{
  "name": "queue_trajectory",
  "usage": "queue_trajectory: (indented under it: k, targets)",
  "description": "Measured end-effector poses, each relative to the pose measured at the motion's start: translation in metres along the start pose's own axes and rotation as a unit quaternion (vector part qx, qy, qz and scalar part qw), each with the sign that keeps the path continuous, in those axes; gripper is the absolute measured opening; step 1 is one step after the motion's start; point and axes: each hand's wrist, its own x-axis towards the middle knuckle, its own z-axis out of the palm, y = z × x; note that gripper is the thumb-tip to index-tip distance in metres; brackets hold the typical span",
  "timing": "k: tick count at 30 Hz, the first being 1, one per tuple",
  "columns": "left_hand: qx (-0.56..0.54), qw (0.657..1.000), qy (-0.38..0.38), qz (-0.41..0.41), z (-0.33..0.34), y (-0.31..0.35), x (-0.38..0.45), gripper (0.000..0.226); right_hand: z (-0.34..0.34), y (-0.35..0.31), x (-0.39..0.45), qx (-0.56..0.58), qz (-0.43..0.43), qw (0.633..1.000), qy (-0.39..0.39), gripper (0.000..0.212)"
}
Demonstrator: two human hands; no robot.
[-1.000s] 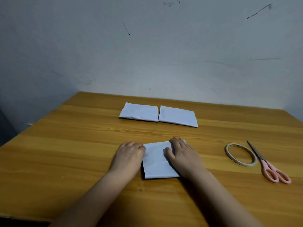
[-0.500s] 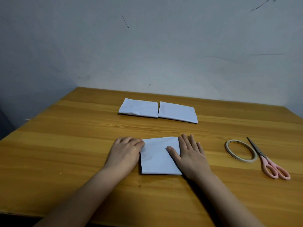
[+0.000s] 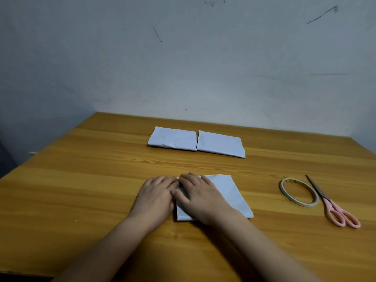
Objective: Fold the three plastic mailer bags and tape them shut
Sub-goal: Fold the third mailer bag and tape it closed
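The surface (image 3: 81, 200) was a wooden top against a plain wall, and on it, at the far middle, lay two folded bags (image 3: 196, 142) edge to edge. Whether tape already held them could not be told. The third bag (image 3: 227, 192) lay flat near the front edge, just under the two hands. The right hand (image 3: 200, 197) rested palm down on the bag's left half, fingers spread and fairly straight, pressing rather than gripping. The left hand (image 3: 157, 197) sat beside it at the bag's left edge, fingers loosely bent; whether its tips pinched the edge could not be told.

The step looked like creasing the last fold. To do it well, the right palm should stay flat as an anchor while the left fingers run firmly along the fold (plastic springs back). One hand would have to hold the fold down before reaching right for the tape (image 3: 299, 192), which lay well apart, the scissors (image 3: 333, 206) just beside it.
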Motion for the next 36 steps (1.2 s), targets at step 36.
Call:
queue_trajectory:
  k: [36]
  targets:
    - [0.038, 0.999, 0.026, -0.018, 0.002, 0.009, 0.017, 0.026, -0.003, 0.039, -0.022, -0.062, 0.122, 0.989, 0.057, 0.058]
